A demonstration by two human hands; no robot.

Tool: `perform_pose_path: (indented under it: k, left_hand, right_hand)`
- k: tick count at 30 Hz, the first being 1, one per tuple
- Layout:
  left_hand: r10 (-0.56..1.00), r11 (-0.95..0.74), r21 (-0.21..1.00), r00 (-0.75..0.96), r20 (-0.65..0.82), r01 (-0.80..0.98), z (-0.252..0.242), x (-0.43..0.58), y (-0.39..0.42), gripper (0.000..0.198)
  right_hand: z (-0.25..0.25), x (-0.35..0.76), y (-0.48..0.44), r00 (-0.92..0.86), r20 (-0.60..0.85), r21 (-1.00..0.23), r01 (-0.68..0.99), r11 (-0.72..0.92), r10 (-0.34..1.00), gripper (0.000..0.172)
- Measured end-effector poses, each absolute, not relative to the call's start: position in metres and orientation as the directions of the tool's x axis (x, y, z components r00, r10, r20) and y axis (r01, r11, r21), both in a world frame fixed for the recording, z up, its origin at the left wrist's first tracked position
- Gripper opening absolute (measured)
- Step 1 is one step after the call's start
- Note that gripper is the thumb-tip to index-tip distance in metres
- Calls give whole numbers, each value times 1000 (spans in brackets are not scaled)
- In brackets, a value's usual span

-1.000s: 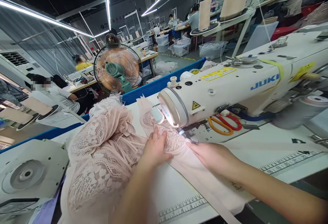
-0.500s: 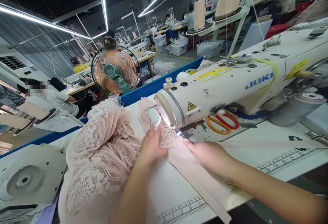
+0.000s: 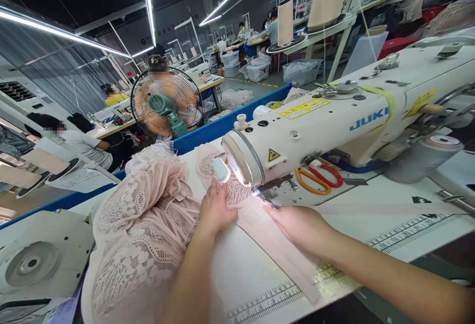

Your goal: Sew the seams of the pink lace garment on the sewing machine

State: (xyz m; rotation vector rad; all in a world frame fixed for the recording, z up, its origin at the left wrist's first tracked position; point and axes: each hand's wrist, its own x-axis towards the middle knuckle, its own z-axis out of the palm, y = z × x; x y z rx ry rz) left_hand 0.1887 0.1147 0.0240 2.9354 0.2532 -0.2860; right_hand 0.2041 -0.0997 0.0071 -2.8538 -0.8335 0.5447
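Note:
A pale pink lace bra piece [image 3: 237, 194] lies under the lit head of a white sewing machine [image 3: 289, 138], with a plain band [image 3: 276, 250] trailing toward me. My left hand [image 3: 217, 209] rests flat on the lace, left of the needle area, its fingers stretched out. Just right of the needle, my right hand [image 3: 302, 225] pinches the edge of the band between thumb and fingers; the fingertips are partly hidden. The needle itself is too small to make out. Beside my left forearm is a heap of pink lace bras [image 3: 144, 220].
Orange- and red-handled scissors [image 3: 315, 180] lie on the machine bed behind my right hand. A thread cone [image 3: 438, 158] stands at the right. Ruler markings [image 3: 265, 304] run along the table front. Beyond the blue edge [image 3: 230, 121] are a large fan [image 3: 166, 102] and co-workers.
The band's loose end has drawn up toward the machine, away from the table's front edge. Both hands keep nearly the same hold, and the whole view has shifted slightly.

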Motion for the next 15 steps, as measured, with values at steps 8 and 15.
perform_pose_path:
  k: [8, 15]
  left_hand:
    - [21, -995, 96, 991, -131, 33, 29, 157, 63, 58]
    - [-338, -939, 44, 894, -293, -341, 15, 127, 17, 64]
  right_hand:
    - [8, 192, -123, 728, -283, -207, 590, -781, 625, 35]
    - [-6, 177, -171, 554, -267, -186, 773, -606, 788, 33]
